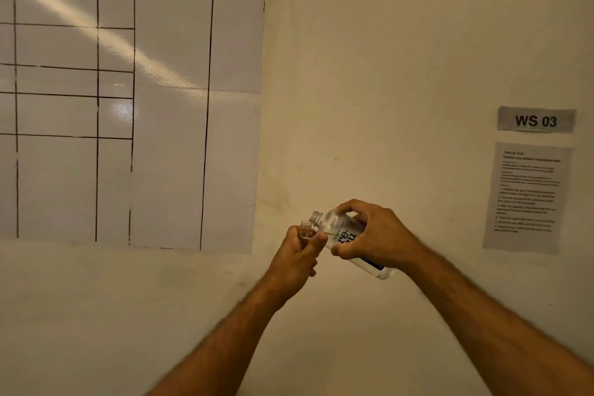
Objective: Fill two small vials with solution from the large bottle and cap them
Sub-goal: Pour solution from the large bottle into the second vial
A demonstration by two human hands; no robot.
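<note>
Both arms are raised before the cream wall. The right hand (374,233) curls around a large clear plastic bottle with a white printed label (345,236), uncapped and tilted so its threaded neck points left. The left hand (297,255) grips a small clear uncapped vial (306,228), upright, its mouth just beside the bottle's neck. A ruled whiteboard chart (128,90) hangs far left; a grey "WS 03" sign (536,120) far right.

I have one view only, from the head camera, so nothing is shared with a second view. It looks forward more than down, straight at the wall (385,74). Both forearms run up from the bottom edge, and the hands meet at the bottle (347,235), low and right of centre, near the lens.
</note>
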